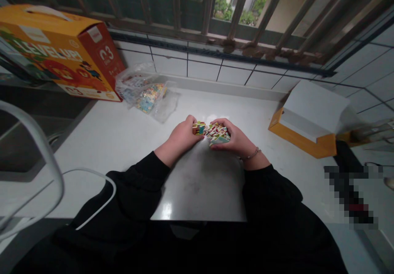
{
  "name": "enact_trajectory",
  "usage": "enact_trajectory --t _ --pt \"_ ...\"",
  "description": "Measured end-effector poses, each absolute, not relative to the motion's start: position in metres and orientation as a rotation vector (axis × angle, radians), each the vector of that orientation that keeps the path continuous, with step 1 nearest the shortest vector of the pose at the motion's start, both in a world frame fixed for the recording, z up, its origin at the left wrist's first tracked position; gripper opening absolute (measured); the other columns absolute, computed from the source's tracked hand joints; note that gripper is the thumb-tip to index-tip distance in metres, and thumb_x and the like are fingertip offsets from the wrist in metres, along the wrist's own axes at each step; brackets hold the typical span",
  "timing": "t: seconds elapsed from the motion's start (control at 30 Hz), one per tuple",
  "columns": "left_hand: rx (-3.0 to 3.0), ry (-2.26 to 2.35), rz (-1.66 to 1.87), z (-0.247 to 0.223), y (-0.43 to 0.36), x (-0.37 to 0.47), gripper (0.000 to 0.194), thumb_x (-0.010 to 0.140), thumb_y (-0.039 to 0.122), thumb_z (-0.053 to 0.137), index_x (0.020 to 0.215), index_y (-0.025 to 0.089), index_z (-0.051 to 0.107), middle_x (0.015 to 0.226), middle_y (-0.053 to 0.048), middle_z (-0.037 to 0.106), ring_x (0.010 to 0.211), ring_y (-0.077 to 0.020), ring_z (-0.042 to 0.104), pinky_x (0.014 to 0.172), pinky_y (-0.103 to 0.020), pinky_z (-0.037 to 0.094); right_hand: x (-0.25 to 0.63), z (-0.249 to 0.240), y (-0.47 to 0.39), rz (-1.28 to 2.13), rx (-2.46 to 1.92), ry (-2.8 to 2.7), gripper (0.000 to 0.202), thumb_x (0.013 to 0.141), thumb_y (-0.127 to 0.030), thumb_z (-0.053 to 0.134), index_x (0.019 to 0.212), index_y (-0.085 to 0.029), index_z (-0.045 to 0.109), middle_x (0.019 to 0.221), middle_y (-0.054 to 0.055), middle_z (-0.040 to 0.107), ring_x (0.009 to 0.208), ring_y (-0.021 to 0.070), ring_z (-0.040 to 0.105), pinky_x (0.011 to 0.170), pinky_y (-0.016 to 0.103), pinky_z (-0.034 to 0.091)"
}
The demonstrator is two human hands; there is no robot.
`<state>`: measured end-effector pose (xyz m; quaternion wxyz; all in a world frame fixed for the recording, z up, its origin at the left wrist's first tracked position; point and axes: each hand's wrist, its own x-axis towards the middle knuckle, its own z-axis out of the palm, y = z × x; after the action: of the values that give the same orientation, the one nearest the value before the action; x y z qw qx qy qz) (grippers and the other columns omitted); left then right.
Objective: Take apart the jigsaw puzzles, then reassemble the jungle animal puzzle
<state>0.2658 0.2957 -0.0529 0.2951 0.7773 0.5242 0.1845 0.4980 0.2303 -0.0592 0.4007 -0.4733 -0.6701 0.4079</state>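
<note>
My left hand [184, 136] is closed around a small bunch of colourful puzzle pieces [199, 128] near the middle of the white counter. Beside it, my right hand [235, 139] grips a larger stack of similar pieces [218, 133], its fingers wrapped round the far and near sides. The two bunches nearly meet between my hands; whether they touch is too small to tell. Beneath them is the pale counter, with its front edge close to my body.
An orange and red box [61, 56] stands at the back left, beside a sink [40, 142]. Clear plastic bags [149, 95] with more pieces lie next to it. An open orange and white box [304, 130] rests at the right. A white cable loops at the left.
</note>
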Motion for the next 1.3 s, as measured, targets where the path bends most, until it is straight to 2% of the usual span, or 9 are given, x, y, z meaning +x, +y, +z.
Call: enact_trajectory --t 0.1,0.23,0.33,0.47,0.63,0.73,0.87,1.07,1.3 --pt "2.068 1.386 0.496 -0.053 0.297 0.265 0.042 0.079 0.03 0.085 0.11 0.025 0.058 0.097 -0.004 0.075 0.086 -0.0269 0.069 0.072 -0.034 0.045 0.495 -0.064 0.234 0.994 -1.181 -1.792 0.085 0.065 -0.056 0.103 0.134 -0.029 0.063 0.129 0.009 0.069 0.12 0.0332 0.069 0.109 0.053 0.057" --pt "2.102 1.226 0.528 -0.057 0.3 0.264 0.025 0.081 0.024 0.077 0.102 0.024 0.064 0.096 -0.004 0.075 0.089 -0.0273 0.071 0.076 -0.036 0.049 0.49 -0.068 0.238 0.77 -1.185 -1.955 0.085 0.061 -0.056 0.105 0.133 -0.031 0.068 0.137 0.012 0.059 0.137 0.0366 0.058 0.123 0.058 0.047" --pt "2.195 1.039 0.469 -0.057 0.305 0.258 0.027 0.076 0.022 0.075 0.102 0.025 0.068 0.099 -0.005 0.075 0.093 -0.0288 0.071 0.082 -0.039 0.053 0.489 -0.069 0.239 0.745 -1.186 -1.989 0.088 0.061 -0.054 0.105 0.137 -0.034 0.067 0.145 0.012 0.054 0.146 0.0374 0.052 0.129 0.059 0.041" --pt "2.271 0.846 0.369 -0.054 0.307 0.248 0.034 0.073 0.019 0.07 0.107 0.025 0.068 0.109 -0.008 0.072 0.1 -0.0302 0.069 0.089 -0.042 0.056 0.488 -0.069 0.238 0.818 -1.166 -1.994 0.093 0.063 -0.054 0.104 0.144 -0.034 0.062 0.148 0.012 0.059 0.144 0.0381 0.056 0.125 0.06 0.045" --pt "2.12 0.951 0.487 -0.054 0.3 0.252 0.028 0.084 0.012 0.054 0.108 0.025 0.062 0.108 -0.007 0.072 0.102 -0.0277 0.068 0.097 -0.044 0.056 0.484 -0.07 0.237 0.708 -1.3 -1.939 0.122 0.054 -0.053 0.107 0.159 -0.032 0.05 0.154 0.015 0.06 0.139 0.0418 0.059 0.122 0.062 0.047" --pt "1.86 1.04 0.638 -0.06 0.297 0.265 0.029 0.084 0.01 0.052 0.108 0.026 0.059 0.106 -0.005 0.072 0.104 -0.0259 0.068 0.097 -0.044 0.057 0.478 -0.07 0.238 0.621 -1.348 -1.952 0.114 0.054 -0.049 0.107 0.153 -0.032 0.056 0.147 0.014 0.065 0.136 0.0425 0.061 0.12 0.064 0.048" --pt "1.487 0.994 0.821 -0.067 0.29 0.282 0.012 0.1 0.026 0.05 0.11 0.024 0.056 0.109 -0.006 0.072 0.111 -0.0239 0.07 0.099 -0.04 0.059 0.47 -0.07 0.24 0.593 -1.307 -1.943 0.106 0.06 -0.042 0.105 0.153 -0.034 0.054 0.145 0.012 0.065 0.133 0.0395 0.062 0.118 0.062 0.051" --pt "1.444 0.985 0.984 -0.077 0.28 0.298 0.034 0.114 0.053 0.038 0.123 0.023 0.052 0.129 -0.011 0.07 0.126 -0.0226 0.069 0.109 -0.037 0.055 0.472 -0.076 0.24 0.64 -1.22 -1.919 0.134 0.05 -0.048 0.11 0.164 -0.032 0.042 0.161 0.017 0.051 0.148 0.0441 0.051 0.127 0.065 0.044" --pt "1.354 0.913 1.018 -0.09 0.278 0.318 0.049 0.116 0.06 0.027 0.143 0.023 0.048 0.142 -0.014 0.067 0.129 -0.0234 0.071 0.11 -0.038 0.057 0.472 -0.082 0.239 0.635 -1.187 -1.89 0.124 0.062 -0.049 0.105 0.165 -0.031 0.038 0.16 0.018 0.051 0.149 0.0421 0.051 0.127 0.064 0.043"
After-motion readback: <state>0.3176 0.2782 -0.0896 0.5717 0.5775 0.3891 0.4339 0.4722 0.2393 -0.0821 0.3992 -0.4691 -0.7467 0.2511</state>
